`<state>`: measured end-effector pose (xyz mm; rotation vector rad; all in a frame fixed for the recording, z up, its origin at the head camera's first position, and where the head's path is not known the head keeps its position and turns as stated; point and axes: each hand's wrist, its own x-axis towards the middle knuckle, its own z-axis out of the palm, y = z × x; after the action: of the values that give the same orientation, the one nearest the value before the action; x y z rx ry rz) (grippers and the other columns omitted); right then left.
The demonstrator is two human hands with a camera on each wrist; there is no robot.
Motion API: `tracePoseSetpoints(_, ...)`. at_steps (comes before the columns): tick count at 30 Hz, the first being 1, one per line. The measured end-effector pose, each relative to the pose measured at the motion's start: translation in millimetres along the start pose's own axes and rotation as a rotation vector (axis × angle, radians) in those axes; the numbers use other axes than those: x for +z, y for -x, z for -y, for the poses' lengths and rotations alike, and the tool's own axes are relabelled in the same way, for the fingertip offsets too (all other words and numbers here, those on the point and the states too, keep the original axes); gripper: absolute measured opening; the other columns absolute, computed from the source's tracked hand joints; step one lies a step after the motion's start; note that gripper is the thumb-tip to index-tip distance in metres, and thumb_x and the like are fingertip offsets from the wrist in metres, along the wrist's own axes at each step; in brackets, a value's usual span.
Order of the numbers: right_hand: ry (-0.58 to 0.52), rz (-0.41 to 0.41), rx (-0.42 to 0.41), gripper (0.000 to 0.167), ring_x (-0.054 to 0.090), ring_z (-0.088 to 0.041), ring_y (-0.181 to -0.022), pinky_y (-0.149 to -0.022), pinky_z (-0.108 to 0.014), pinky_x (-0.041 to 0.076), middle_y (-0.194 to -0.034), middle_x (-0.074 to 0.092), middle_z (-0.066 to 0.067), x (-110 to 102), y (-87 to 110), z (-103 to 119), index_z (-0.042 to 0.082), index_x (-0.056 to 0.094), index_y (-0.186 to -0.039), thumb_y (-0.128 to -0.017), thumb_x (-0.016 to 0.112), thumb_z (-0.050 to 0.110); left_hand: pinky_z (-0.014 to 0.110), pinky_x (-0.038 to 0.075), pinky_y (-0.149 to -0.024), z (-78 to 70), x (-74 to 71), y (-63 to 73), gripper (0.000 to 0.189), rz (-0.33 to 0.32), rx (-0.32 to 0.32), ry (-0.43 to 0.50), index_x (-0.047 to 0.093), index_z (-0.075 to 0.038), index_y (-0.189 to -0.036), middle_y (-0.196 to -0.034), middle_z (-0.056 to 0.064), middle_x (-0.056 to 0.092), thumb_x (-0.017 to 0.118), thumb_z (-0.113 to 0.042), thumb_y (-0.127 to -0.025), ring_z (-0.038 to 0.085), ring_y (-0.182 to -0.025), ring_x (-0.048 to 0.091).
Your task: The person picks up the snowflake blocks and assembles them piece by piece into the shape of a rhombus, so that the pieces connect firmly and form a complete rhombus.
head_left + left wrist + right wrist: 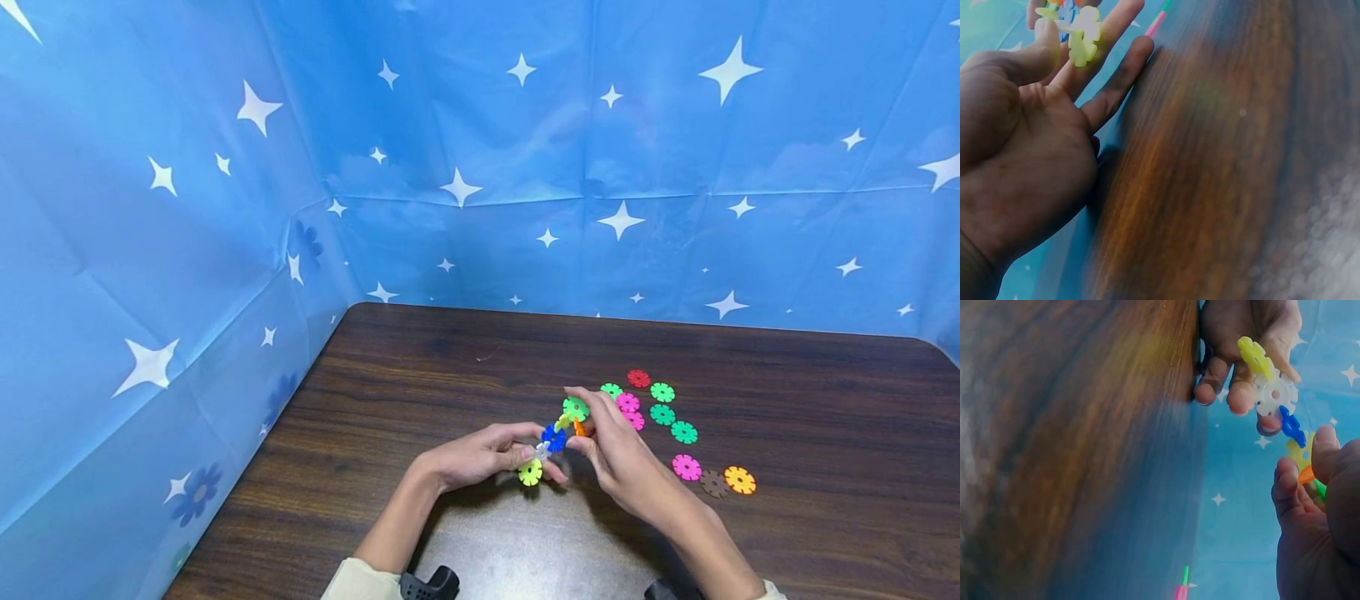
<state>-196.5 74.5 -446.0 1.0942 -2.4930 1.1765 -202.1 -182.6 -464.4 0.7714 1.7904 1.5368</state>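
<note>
A chain of notched interlocking discs is held between both hands above the table. It runs from a yellow-green disc (530,472) through a white disc (1276,394), a blue disc (554,438) and a yellow disc (562,422) to a green disc (576,408). The left hand (480,457) pinches it at the white disc with thumb and fingers, other fingers extended. At the far end, the right hand (622,454) pinches an orange disc (579,427), index finger against the green disc. Whether the orange disc is slotted in is hidden by the fingers.
Loose discs lie flat to the right of the hands: a red disc (638,378), several green ones such as this green disc (684,432), pink discs (687,467), a brown disc (714,483) and a yellow-orange disc (740,480). Blue star-patterned curtain (480,225) borders the table (360,400).
</note>
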Motion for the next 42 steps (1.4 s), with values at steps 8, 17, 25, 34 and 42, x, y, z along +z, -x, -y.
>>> tracePoseSetpoints(8,-0.050,0.004,0.007,0.064,0.055,-0.002,-0.083,-0.067,-0.021,0.054,-0.111,0.059,-0.006,0,0.7,1,0.001,0.042,-0.158,-0.101,0.071,0.005,0.041,0.029,-0.134,-0.6,2.2,0.6,0.042,-0.016,-0.032,-0.021,0.048,-0.011,-0.157,-0.141,0.019,0.070,0.042,-0.015,-0.115,0.020,-0.147,0.056)
tracePoseSetpoints(17,-0.058,0.008,0.031,0.057,0.051,-0.001,-0.080,-0.064,-0.021,0.051,-0.105,0.059,-0.001,-3,1.2,0,0.006,0.049,-0.153,-0.101,0.071,0.006,0.039,0.033,-0.132,-0.3,2.3,0.6,0.043,-0.001,-0.027,-0.011,0.046,-0.007,-0.157,-0.143,0.020,0.069,0.042,-0.016,-0.116,0.018,-0.144,0.059)
tracePoseSetpoints(25,-0.066,0.041,0.043,0.056,0.050,0.001,-0.075,-0.061,-0.020,0.049,-0.098,0.057,0.002,-8,2.5,1,0.009,0.051,-0.152,-0.100,0.072,0.006,0.038,0.034,-0.132,-0.6,3.1,1.2,0.042,0.001,-0.043,-0.018,0.048,-0.008,-0.156,-0.143,0.018,0.070,0.041,-0.017,-0.116,0.017,-0.144,0.060)
tracePoseSetpoints(34,-0.115,0.081,0.042,0.055,0.060,-0.006,-0.070,-0.058,-0.021,0.047,-0.088,0.072,0.000,-15,1.5,-2,0.006,0.050,-0.153,-0.102,0.071,0.006,0.041,0.033,-0.132,-1.1,3.1,1.3,0.042,-0.013,-0.044,-0.030,0.049,-0.009,-0.156,-0.143,0.017,0.070,0.042,-0.016,-0.115,0.017,-0.144,0.059)
tracePoseSetpoints(42,-0.246,0.125,0.110,0.063,0.074,-0.009,-0.083,-0.067,-0.023,0.055,-0.120,0.077,-0.017,-18,2.5,-3,0.004,0.043,-0.160,-0.103,0.070,0.012,0.045,0.030,-0.134,-1.0,2.8,1.2,0.042,-0.022,-0.050,-0.033,0.050,-0.012,-0.156,-0.143,0.016,0.070,0.043,-0.016,-0.115,0.018,-0.145,0.058)
